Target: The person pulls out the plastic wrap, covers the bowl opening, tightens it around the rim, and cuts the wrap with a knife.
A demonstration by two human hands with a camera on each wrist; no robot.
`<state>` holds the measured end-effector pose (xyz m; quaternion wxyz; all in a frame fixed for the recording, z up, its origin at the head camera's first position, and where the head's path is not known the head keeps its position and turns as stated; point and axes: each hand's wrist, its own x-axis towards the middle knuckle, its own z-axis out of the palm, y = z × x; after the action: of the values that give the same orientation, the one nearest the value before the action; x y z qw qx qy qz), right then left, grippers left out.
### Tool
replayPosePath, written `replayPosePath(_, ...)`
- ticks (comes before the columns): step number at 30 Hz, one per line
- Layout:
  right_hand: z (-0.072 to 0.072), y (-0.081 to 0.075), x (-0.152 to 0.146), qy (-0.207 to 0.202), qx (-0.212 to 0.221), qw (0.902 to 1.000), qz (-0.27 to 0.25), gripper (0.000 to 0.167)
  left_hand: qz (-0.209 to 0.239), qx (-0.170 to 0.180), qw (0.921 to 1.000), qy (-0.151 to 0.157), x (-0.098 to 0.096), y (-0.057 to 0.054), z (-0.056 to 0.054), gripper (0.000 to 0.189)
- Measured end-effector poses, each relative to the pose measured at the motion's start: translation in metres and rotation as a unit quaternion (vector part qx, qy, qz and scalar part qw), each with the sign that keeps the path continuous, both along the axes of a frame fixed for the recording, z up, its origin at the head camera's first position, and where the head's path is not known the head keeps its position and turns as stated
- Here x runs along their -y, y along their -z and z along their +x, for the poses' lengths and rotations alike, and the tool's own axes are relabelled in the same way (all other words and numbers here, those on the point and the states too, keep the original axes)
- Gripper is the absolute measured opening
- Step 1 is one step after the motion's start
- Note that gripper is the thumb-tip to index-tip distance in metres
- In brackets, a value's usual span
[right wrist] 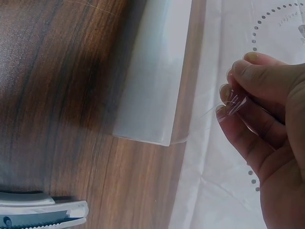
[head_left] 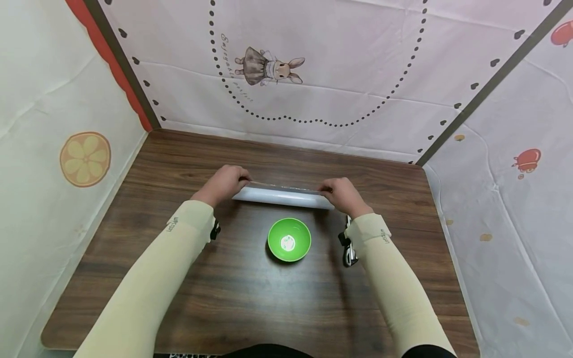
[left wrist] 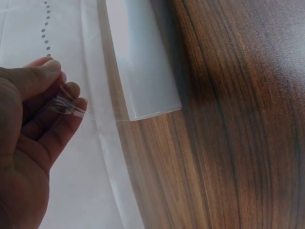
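A roll of clear plastic wrap (head_left: 283, 197) lies crosswise on the table, beyond a green bowl (head_left: 289, 240). My left hand (head_left: 227, 183) pinches one corner of the wrap's loose edge above the roll's left end. At the right end, my right hand (head_left: 341, 194) pinches the other corner. Between the two hands the thin film stretches along the far side of the roll. Crumpled film (left wrist: 66, 106) shows between the left fingertips in the left wrist view. Bunched film (right wrist: 233, 102) likewise sits in the right fingers in the right wrist view.
A white and grey tool with a toothed edge (right wrist: 43, 213) lies on the table near the right wrist, partly hidden by the sleeve in the head view. Cloth-covered walls (head_left: 313, 59) border the brown wooden table (head_left: 250, 308) at the back and sides.
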<state>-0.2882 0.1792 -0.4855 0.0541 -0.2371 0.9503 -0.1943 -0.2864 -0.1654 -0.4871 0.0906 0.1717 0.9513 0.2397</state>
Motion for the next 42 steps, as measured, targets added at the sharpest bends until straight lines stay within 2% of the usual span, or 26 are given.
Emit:
replayPosePath(13,0.000,-0.005,-0.003,0.001,-0.009,0.9999,-0.007,0.012,-0.002,-0.019,0.9998,0.011,0.000,-0.004,0.002,0.020)
replayPosePath(21,-0.001,-0.007,-0.005,-0.005,-0.009,0.9998,-0.017,0.013,-0.001,-0.008,1.0000,0.004,0.000,-0.008,0.002,0.021)
replayPosePath(36,-0.003,-0.014,-0.007,-0.008,-0.013,0.9995,-0.028,0.014,0.009,-0.021,0.9997,-0.009,0.000,-0.014,0.001,0.019)
replayPosePath(42,-0.003,-0.020,-0.008,-0.006,-0.009,0.9997,-0.023,0.014,0.013,-0.025,0.9996,-0.005,0.000,-0.022,0.002,0.021)
